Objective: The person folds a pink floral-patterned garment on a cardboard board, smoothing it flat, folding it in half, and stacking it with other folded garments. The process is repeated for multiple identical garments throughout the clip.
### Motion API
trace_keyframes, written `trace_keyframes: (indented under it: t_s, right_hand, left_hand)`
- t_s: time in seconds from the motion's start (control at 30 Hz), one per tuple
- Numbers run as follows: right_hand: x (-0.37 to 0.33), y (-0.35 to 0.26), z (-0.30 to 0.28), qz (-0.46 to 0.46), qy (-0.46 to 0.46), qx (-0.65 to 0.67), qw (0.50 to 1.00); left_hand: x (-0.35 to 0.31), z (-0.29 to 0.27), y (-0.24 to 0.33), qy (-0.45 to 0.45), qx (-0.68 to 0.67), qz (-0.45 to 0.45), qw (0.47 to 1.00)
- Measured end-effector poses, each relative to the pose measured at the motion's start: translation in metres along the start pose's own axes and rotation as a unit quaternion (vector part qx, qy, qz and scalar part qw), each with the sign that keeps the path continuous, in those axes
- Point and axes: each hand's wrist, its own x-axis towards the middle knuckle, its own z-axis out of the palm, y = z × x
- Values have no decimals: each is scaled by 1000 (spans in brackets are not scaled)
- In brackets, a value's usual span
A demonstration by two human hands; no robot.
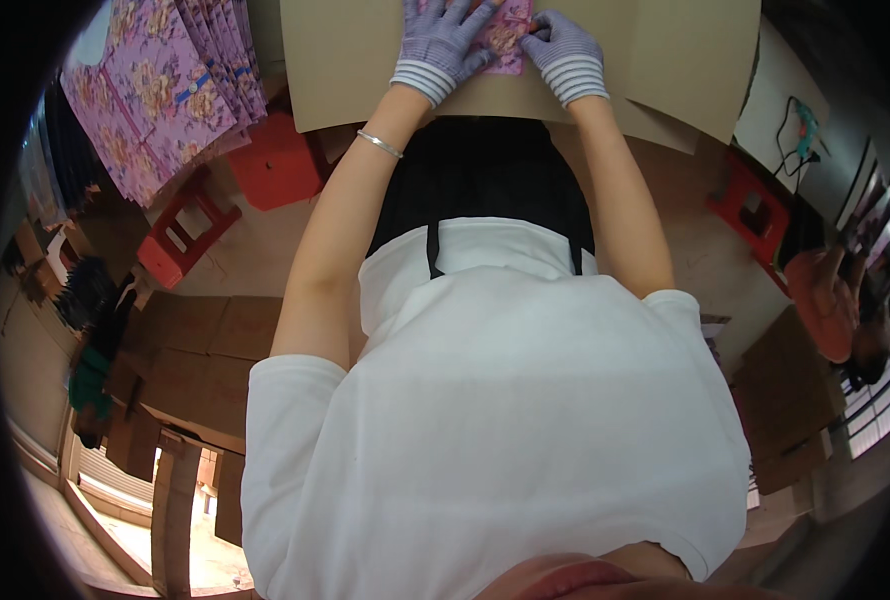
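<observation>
A pink piece with a floral print [506, 42] lies on the tan board-topped table at the top edge, partly cut off by the frame; its kind is unclear. My left hand [441, 42], in a pale purple glove with a white striped cuff, rests flat with spread fingers along the piece's left side. On the opposite side, my right hand [571, 52], gloved alike, has its fingers bent and its thumb and forefinger closed at the piece's right edge. What lies under the left fingers is hidden.
Pink floral sheets or bags [155, 95] hang stacked at the left. Red stools [273, 160] stand beside the tan tabletop [355, 80]. A teal hand tool with a cord [805, 130] lies on a surface at right. Cardboard boxes [200, 350] and other people [830, 300] are farther back.
</observation>
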Motion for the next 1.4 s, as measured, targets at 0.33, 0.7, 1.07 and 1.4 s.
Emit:
trace_keyframes:
  t_s: [0.33, 0.7, 1.07, 1.4]
  right_hand:
    - [6, 17, 4, -23, -16, -54, 998]
    - [2, 14, 7, -8, -11, -43, 999]
    - [-6, 1, -3, 8, -2, -84, 996]
    - [-16, -14, -8, -19, -4, -183, 983]
  left_hand:
    - [2, 0, 0, -14, 0, 4, 1000]
    - [2, 0, 1, -14, 6, 4, 1000]
    - [1, 6, -3, -58, 27, -19, 998]
    - [3, 1, -9, -113, 86, 73, 987]
